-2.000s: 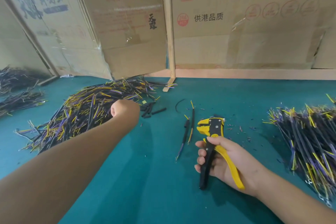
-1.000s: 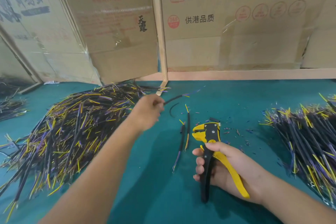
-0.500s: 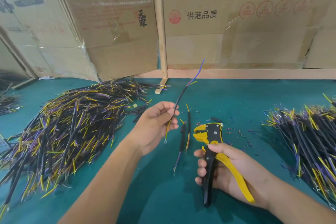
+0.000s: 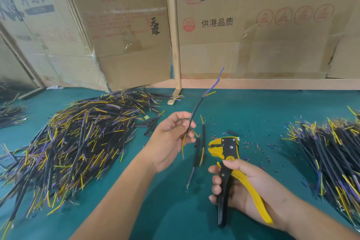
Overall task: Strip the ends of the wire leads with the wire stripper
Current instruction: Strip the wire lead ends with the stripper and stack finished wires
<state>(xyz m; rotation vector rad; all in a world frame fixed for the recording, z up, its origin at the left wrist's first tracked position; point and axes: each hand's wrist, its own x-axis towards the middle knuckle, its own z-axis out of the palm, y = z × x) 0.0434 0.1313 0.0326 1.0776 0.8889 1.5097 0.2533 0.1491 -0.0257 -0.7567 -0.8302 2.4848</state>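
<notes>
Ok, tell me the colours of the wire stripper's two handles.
On the wire stripper, one handle is black, the other yellow; the head view shows it.

A teal mat (image 4: 136,210) covers the bench. A big heap of black wires (image 4: 74,142) with yellow and purple leads lies on its left half, and a smaller heap (image 4: 11,112) sits at the far left edge. Another heap (image 4: 335,160) lies along the right edge. Between them, near the middle, two single wires (image 4: 200,152) lie side by side. A cluster of short black sleeves (image 4: 151,124) rests beside the big heap. Small bits of stripped insulation (image 4: 259,147) are scattered right of centre. A wooden post (image 4: 175,45) stands on the mat at the back.
</notes>
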